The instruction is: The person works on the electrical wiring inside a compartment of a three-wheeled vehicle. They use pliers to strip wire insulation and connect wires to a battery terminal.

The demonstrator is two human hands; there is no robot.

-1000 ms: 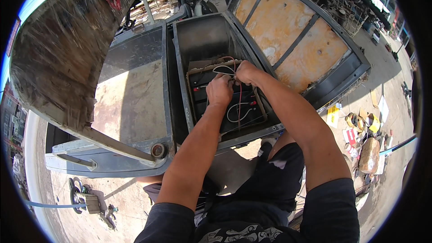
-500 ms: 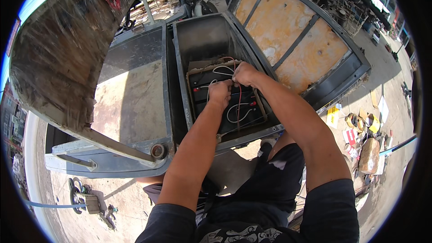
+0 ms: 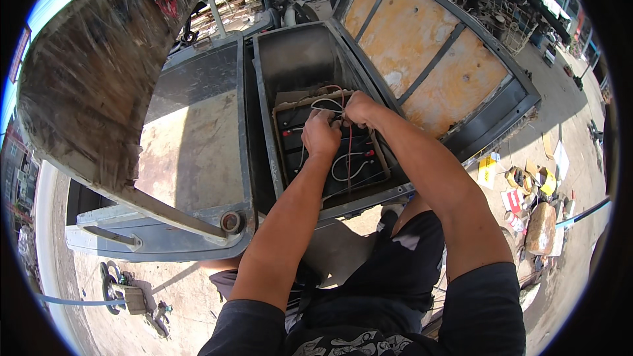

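Note:
Black batteries point(image 3: 300, 160) sit side by side in an open metal compartment, with white and red wires running over them. My right hand point(image 3: 360, 109) pinches the white wire point(image 3: 326, 100) near the far right of the batteries. Just to its left, my left hand point(image 3: 321, 134) is closed at the same wire, fingertips almost touching the right hand's. What lies between the fingertips is mostly hidden. A thin red wire point(image 3: 350, 158) hangs below the right hand. Another white wire point(image 3: 339, 168) loops nearer to me, ending at a red terminal cover point(image 3: 369, 153).
The compartment's raised lid point(image 3: 422, 46), with a rusty yellow-brown panel, leans to the right. At left, a tilted worn panel point(image 3: 86, 79) stands over a tray-like metal bed point(image 3: 198, 138). Scrap and packaging point(image 3: 527, 188) lie on the ground at right.
My left hand has moved slightly up and away from me, closer under the white wire, with its fingers turned. My right hand has barely moved.

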